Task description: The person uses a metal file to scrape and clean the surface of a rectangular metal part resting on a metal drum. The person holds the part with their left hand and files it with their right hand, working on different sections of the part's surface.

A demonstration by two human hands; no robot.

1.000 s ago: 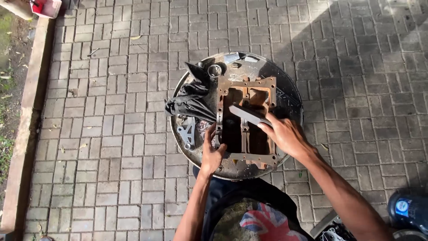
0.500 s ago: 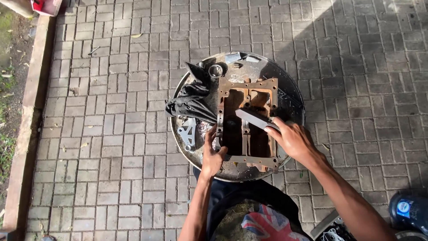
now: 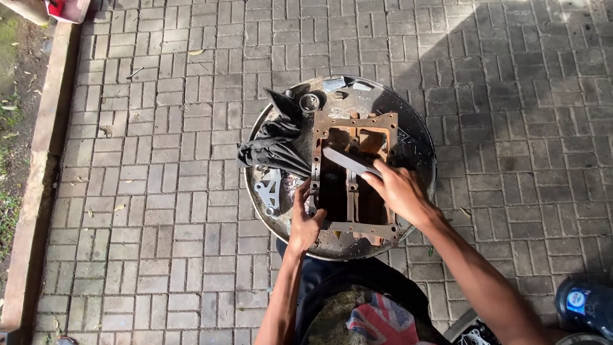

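Note:
A rusty brown metal engine casing (image 3: 354,179) with open rectangular cavities lies in a round metal pan (image 3: 418,137) on the paving. My left hand (image 3: 305,220) grips the casing's near left edge. My right hand (image 3: 397,190) holds a flat grey metal blade (image 3: 348,161) laid across the casing's top face, its tip pointing left. A black cloth (image 3: 276,148) is bunched over the pan's left rim, touching the casing's left side.
A silvery bracket (image 3: 268,190) and a small metal ring (image 3: 310,101) lie in the pan. Grey brick paving (image 3: 159,191) surrounds it, with a concrete kerb (image 3: 38,166) at the left. A dark blue bottle (image 3: 584,306) stands at the lower right.
My right hand has shifted slightly along the casing with the blade, back toward the middle. My left hand stays on the casing's edge.

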